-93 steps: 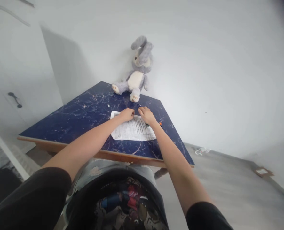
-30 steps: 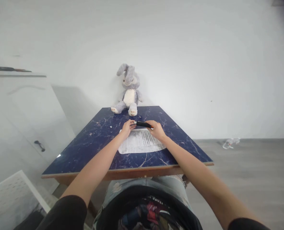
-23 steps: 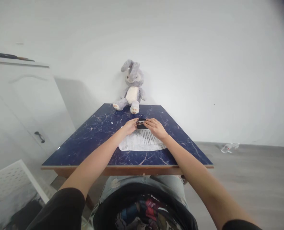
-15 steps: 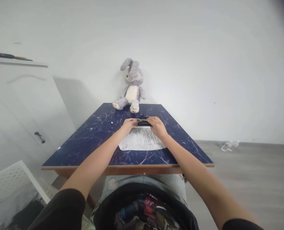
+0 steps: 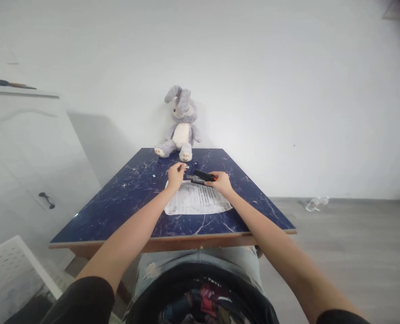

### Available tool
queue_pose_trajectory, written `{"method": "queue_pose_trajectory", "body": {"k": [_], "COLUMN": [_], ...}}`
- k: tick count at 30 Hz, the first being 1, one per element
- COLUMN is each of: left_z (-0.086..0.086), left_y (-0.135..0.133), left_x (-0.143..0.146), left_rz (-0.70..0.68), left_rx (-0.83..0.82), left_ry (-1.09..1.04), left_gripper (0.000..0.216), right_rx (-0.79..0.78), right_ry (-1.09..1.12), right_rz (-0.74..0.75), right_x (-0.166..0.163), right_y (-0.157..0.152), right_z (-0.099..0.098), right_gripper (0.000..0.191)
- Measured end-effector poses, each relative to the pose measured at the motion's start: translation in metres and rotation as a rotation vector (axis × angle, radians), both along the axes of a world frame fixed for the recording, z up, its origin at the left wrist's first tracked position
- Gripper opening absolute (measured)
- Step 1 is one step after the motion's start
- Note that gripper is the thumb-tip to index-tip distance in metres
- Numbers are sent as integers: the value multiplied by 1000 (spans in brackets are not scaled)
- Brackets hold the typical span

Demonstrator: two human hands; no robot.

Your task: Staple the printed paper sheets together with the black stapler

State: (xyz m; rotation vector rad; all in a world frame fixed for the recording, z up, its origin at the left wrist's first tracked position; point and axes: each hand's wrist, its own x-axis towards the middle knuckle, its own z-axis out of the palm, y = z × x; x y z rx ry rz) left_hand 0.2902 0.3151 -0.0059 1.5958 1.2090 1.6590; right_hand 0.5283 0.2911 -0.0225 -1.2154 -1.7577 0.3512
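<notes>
My right hand (image 5: 222, 183) is closed around the back end of a black stapler (image 5: 203, 175) with a bit of orange on it. The stapler's top arm is lifted away from its base, and its jaws point left. My left hand (image 5: 176, 174) is pinched closed just left of the stapler, with a small pale piece (image 5: 187, 167) at its fingertips, too small to name. Under the stapler and close to both hands lies a printed white sheet of paper (image 5: 196, 200), flat on the dark blue marbled table (image 5: 125, 211).
A grey plush rabbit (image 5: 182, 130) sits at the table's back edge against the wall. A tiny white scrap (image 5: 154, 176) lies left of my left hand. At left stands a white cabinet (image 5: 27, 148). Clear plastic (image 5: 316, 204) lies on the floor at right.
Both hands were together at the stapler. My left hand has come away to the left with the small pale piece, and the stapler, now visibly spread apart, is in my right hand.
</notes>
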Motion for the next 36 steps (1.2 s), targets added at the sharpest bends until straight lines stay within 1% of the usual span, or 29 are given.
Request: {"method": "queue_pose_trajectory", "body": {"k": [3,5,7,9,11,13,17,19,22,26,28,29,31,32,33,35,36], "left_z": [3,3,3,4,5,7,10,11,10,8,10,13,21,27,32,39,40], "left_y": [-6,-11,-15,-19,-24,-27,-30,-30,-31,-31,-26,-20,-5,4,12,26,30], "left_x": [4,9,13,16,18,20,19,18,17,20,16,11,-8,-22,-39,-77,-95], "left_rz": [-101,-188,-264,-315,-339,-355,-375,-380,-416,-448,-383,-311,-119,-21,44,71,78], "left_rx": [89,112,137,169,197,213,243,262,291,280,277,271,191,106,-31,-148,-177], "left_ry": [76,115,183,266,334,362,353,341,337,348,352,368,497,611,785,914,961], "left_gripper": [27,30,30,27,25,22,19,19,20,24,29,32,34,35,35,26,30], "right_rx": [-113,-135,-73,19,59,42,-1,24,77,44,44,61,90,92,81,34,6], "right_ry": [7,-25,-24,70,188,232,211,197,130,111,153,165,66,-27,-129,-275,-304], "right_rz": [98,162,215,238,254,273,318,340,339,350,312,261,77,-33,-136,-277,-314], "right_x": [6,7,7,5,3,2,2,3,2,1,5,9,21,29,37,53,59], "right_y": [5,6,5,2,-2,-5,-6,-6,-7,-5,1,5,13,17,21,26,28], "right_z": [-6,-7,-2,4,10,13,12,12,14,15,14,13,11,10,8,4,0], "right_gripper": [31,33,41,49,50,45,42,43,39,41,43,42,33,27,20,12,11]}}
